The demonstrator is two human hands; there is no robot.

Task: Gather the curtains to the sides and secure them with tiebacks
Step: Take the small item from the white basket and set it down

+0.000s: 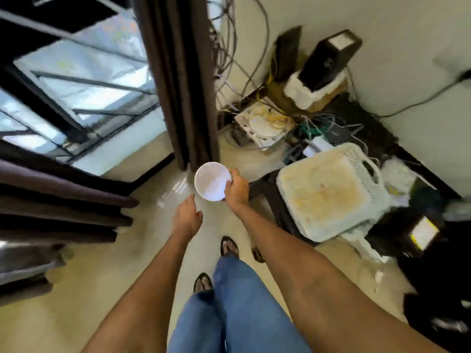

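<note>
The right hand (pixel 237 188) pinches a round white bowl (pixel 212 180) by its rim at three o'clock, fingers curled over the edge, while the left hand (pixel 187 217) hangs loose and holds nothing just at the bowl's seven o'clock. The dark brown curtain (pixel 181 80), heavy cloth in deep folds, hangs gathered at twelve o'clock, another curtain panel (pixel 56 197) bunched at nine. Likely best to set the smooth bowl down, freeing both hands for the tieback; none is visible.

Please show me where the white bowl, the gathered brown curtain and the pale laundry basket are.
white bowl (pixel 212 181): head view, inner bottom.
gathered brown curtain (pixel 183 80): head view, middle folds.
pale laundry basket (pixel 323 189): head view, flat upturned face.
</note>
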